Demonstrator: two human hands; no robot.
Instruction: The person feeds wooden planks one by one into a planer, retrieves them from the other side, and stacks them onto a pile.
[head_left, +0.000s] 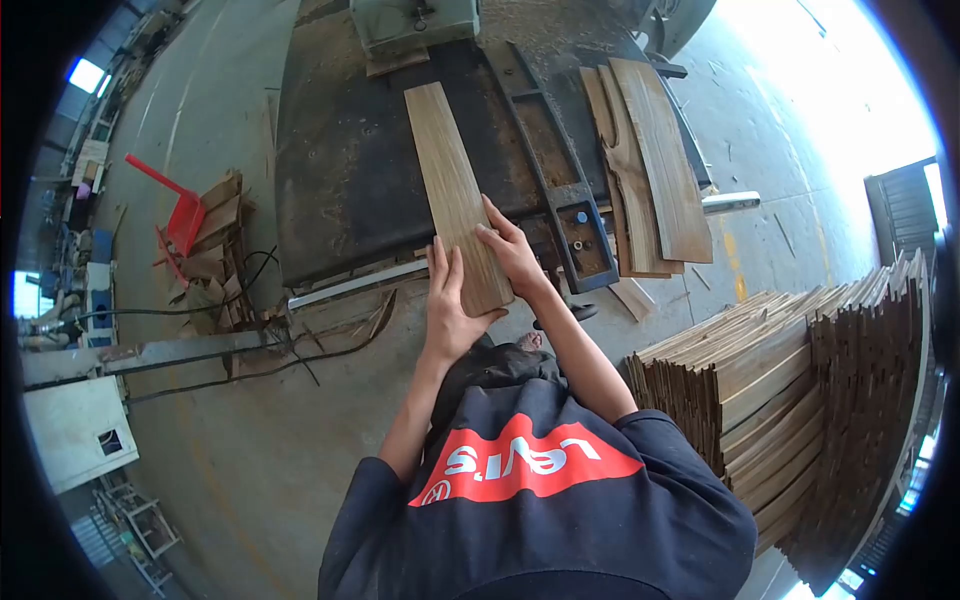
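A long wooden board (447,165) lies between my two hands, its near end toward my body and its far end over the dark machine table (340,190). My left hand (447,305) grips the board's left edge near the close end, fingers on top and thumb toward the end. On the right edge, a little farther up, my right hand (515,255) is closed on the same board, with its thumb on the upper face. Past the board's far end stands a greenish machine housing (415,22). To the right of the board runs a black metal fence (545,150).
Several loose boards (660,160) lie on the table's right side. A tall stack of planks (760,400) stands on the floor at right. At left are a red plastic chair (184,220) with wood scraps and a white box (80,433). A metal rail (360,285) edges the table.
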